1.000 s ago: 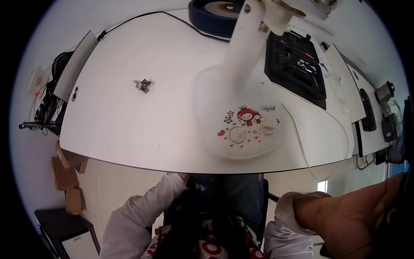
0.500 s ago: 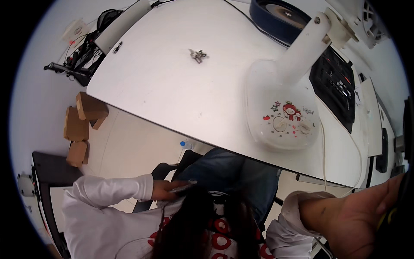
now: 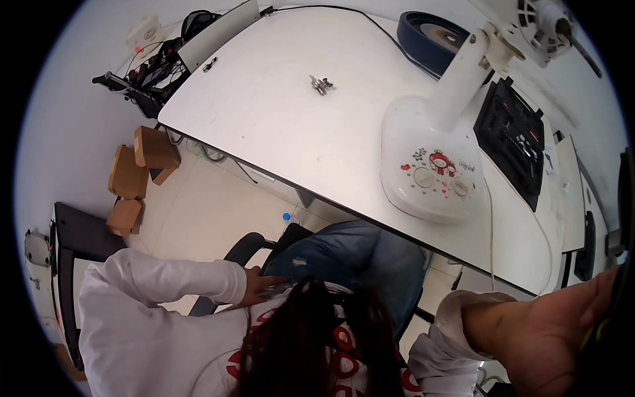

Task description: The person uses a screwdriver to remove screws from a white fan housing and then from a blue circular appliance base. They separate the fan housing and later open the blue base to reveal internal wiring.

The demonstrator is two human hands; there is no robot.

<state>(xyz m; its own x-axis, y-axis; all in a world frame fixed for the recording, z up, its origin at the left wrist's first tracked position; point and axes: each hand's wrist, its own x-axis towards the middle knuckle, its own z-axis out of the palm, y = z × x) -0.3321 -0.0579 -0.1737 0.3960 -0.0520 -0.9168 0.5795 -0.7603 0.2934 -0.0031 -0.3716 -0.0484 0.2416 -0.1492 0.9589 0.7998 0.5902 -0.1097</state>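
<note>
Toward 11 o'clock from the right hand [image 3: 546, 331], I see the white fan base [image 3: 430, 155] on the table [image 3: 264, 119], its neck [image 3: 460, 86] leaning to 1 o'clock. It lies at 2 o'clock from the left hand [image 3: 259, 286], slightly farther off. Neither touches it. I cannot tell either grip: right fingertips hidden, left ones unclear beside the jeans [image 3: 370, 255].

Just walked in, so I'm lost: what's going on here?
The person's left hand is at the jeans, its grip unclear; the right hand is partly hidden at the picture's right edge. Neither touches the white fan base on the table, between small metal parts and an open tool case.
</note>
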